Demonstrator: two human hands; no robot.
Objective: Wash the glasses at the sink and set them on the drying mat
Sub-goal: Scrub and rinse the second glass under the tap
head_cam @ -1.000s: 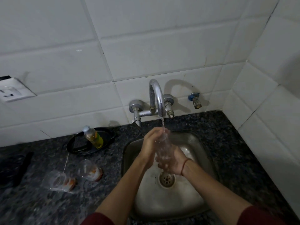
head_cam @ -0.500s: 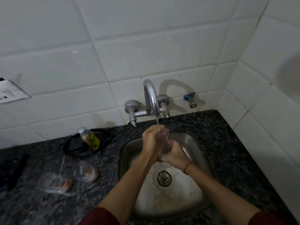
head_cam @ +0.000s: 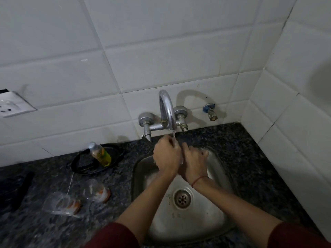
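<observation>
Head view: left hand (head_cam: 167,155) and right hand (head_cam: 194,162) meet under the running tap (head_cam: 167,111) above the sink (head_cam: 220,169), fingers curled round a clear glass (head_cam: 181,160) that is mostly hidden between them. Two tipped glasses (head_cam: 96,189) lie well left of the left hand.

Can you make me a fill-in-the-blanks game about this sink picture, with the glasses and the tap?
1. The left hand and right hand hold a glass under the running tap, over the ____.
2. ____ other glasses lie on their sides on the counter.
3. The bottle rests in a ____ tray.
4. A red thread circles the ____ wrist.
Missing words: sink; two; black; right.
</observation>
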